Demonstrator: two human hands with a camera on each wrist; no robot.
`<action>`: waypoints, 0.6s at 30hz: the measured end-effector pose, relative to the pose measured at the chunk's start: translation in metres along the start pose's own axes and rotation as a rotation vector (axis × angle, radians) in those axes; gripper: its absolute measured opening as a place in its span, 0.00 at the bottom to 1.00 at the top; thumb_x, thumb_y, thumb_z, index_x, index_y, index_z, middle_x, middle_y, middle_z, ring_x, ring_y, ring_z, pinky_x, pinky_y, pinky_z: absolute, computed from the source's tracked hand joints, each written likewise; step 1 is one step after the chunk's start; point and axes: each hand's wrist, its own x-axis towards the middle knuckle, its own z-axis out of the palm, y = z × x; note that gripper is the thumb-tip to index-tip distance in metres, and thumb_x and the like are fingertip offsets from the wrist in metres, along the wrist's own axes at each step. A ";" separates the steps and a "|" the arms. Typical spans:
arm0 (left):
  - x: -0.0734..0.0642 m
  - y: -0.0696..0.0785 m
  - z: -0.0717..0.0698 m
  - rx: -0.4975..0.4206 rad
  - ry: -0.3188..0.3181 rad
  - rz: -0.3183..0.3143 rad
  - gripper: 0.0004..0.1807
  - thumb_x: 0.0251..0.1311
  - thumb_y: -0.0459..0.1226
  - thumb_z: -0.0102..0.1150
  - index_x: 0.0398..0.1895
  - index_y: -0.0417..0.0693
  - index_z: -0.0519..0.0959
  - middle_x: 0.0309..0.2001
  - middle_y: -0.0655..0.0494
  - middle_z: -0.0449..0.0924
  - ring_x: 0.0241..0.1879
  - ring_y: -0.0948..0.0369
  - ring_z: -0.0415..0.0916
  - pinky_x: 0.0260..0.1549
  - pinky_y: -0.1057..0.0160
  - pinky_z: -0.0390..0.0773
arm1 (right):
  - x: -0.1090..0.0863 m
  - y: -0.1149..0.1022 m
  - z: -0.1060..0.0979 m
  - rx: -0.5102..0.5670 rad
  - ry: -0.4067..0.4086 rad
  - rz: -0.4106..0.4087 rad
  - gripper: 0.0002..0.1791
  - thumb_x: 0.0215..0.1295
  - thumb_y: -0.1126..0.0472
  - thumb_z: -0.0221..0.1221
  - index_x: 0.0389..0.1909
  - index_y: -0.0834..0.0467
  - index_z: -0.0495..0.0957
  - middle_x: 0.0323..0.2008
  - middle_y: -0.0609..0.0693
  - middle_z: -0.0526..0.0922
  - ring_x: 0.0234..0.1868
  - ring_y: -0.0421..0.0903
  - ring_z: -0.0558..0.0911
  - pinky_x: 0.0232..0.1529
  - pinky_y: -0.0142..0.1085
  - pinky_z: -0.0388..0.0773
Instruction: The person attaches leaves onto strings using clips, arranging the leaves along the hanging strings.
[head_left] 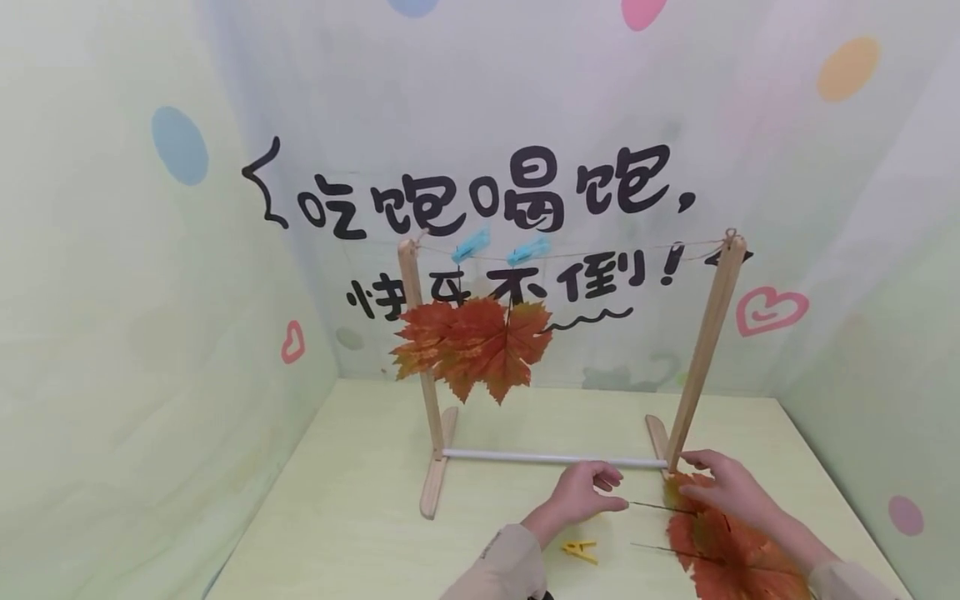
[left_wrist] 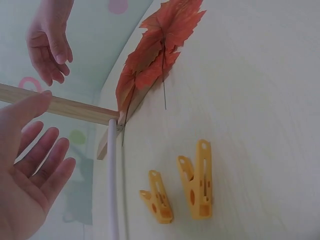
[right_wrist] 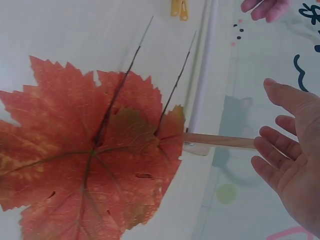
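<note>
My left hand (head_left: 581,497) hovers over the table with its fingers loosely bent and nothing in them. Below it lie two yellow clothespins (left_wrist: 200,182), one mostly hidden by this hand in the head view. My right hand (head_left: 731,490) is held above two orange-red artificial maple leaves (head_left: 738,554), its fingers loose and holding nothing. These leaves (right_wrist: 90,155) overlap on the table, their thin dark stems pointing left. Two similar maple leaves (head_left: 487,350) hang from a string, each stem pinched by a blue clothespin (head_left: 528,250).
A wooden stand carries the string (head_left: 600,252) between its left post (head_left: 422,358) and right post (head_left: 705,358). A white rod (head_left: 555,457) joins the posts low down, just beyond my hands. Behind stands a printed fabric wall (head_left: 480,100).
</note>
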 end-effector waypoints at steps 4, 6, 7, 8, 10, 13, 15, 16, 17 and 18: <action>0.000 -0.003 0.013 0.011 -0.008 -0.008 0.15 0.43 0.35 0.70 0.36 0.41 0.80 0.34 0.51 0.81 0.33 0.63 0.78 0.32 0.77 0.73 | -0.006 0.007 0.002 0.011 -0.020 0.027 0.26 0.49 0.60 0.66 0.47 0.71 0.73 0.42 0.63 0.79 0.43 0.60 0.76 0.42 0.53 0.74; -0.001 -0.005 0.019 0.017 -0.022 -0.027 0.16 0.43 0.35 0.70 0.37 0.41 0.80 0.34 0.51 0.81 0.33 0.65 0.78 0.32 0.77 0.72 | -0.009 0.010 0.004 0.021 -0.020 0.029 0.26 0.49 0.61 0.66 0.47 0.71 0.73 0.42 0.64 0.79 0.44 0.60 0.77 0.43 0.53 0.74; -0.001 -0.006 0.023 0.017 -0.033 -0.040 0.16 0.43 0.36 0.70 0.37 0.41 0.80 0.34 0.52 0.81 0.33 0.66 0.77 0.32 0.77 0.72 | -0.010 0.011 0.004 0.025 -0.021 0.033 0.26 0.49 0.61 0.66 0.47 0.71 0.73 0.42 0.64 0.79 0.44 0.60 0.77 0.43 0.53 0.74; -0.001 -0.007 0.026 0.018 -0.046 -0.056 0.16 0.43 0.37 0.70 0.37 0.42 0.80 0.35 0.54 0.81 0.33 0.66 0.77 0.32 0.76 0.72 | -0.011 0.012 0.004 0.027 -0.025 0.037 0.26 0.49 0.61 0.66 0.47 0.72 0.73 0.42 0.64 0.78 0.44 0.61 0.77 0.43 0.53 0.74; -0.001 -0.008 0.032 0.019 -0.075 -0.089 0.17 0.43 0.38 0.70 0.39 0.44 0.80 0.36 0.56 0.81 0.36 0.65 0.77 0.33 0.75 0.73 | -0.013 0.013 0.004 0.036 -0.039 0.057 0.27 0.49 0.61 0.66 0.48 0.72 0.73 0.43 0.65 0.78 0.44 0.61 0.77 0.43 0.53 0.75; -0.001 -0.009 0.041 0.034 -0.115 -0.134 0.18 0.43 0.40 0.70 0.40 0.47 0.81 0.37 0.60 0.81 0.38 0.66 0.76 0.34 0.74 0.73 | -0.015 0.014 0.004 0.047 -0.053 0.105 0.28 0.49 0.60 0.66 0.48 0.71 0.72 0.44 0.65 0.78 0.44 0.59 0.77 0.43 0.52 0.75; 0.000 -0.011 0.047 0.050 -0.121 -0.148 0.19 0.43 0.41 0.71 0.40 0.48 0.81 0.38 0.62 0.81 0.38 0.67 0.75 0.34 0.73 0.73 | -0.015 0.014 0.004 0.054 -0.060 0.123 0.28 0.49 0.59 0.66 0.49 0.71 0.72 0.44 0.64 0.78 0.44 0.58 0.77 0.42 0.52 0.75; 0.000 -0.013 0.051 0.053 -0.118 -0.154 0.18 0.42 0.41 0.71 0.40 0.48 0.81 0.37 0.62 0.81 0.37 0.68 0.75 0.34 0.73 0.73 | -0.016 0.014 0.004 0.060 -0.060 0.131 0.28 0.49 0.59 0.66 0.49 0.71 0.72 0.44 0.64 0.78 0.43 0.57 0.77 0.42 0.51 0.75; 0.000 -0.015 0.054 0.054 -0.113 -0.160 0.18 0.42 0.41 0.71 0.39 0.48 0.81 0.37 0.62 0.81 0.36 0.69 0.75 0.34 0.73 0.73 | -0.016 0.014 0.004 0.064 -0.060 0.137 0.28 0.49 0.59 0.66 0.49 0.71 0.72 0.44 0.63 0.78 0.43 0.57 0.77 0.42 0.52 0.75; 0.000 -0.017 0.058 0.054 -0.104 -0.161 0.17 0.42 0.40 0.71 0.39 0.48 0.81 0.36 0.63 0.81 0.36 0.69 0.74 0.34 0.73 0.73 | -0.016 0.015 0.005 0.071 -0.060 0.146 0.28 0.49 0.59 0.66 0.49 0.70 0.72 0.44 0.63 0.78 0.43 0.56 0.77 0.43 0.51 0.75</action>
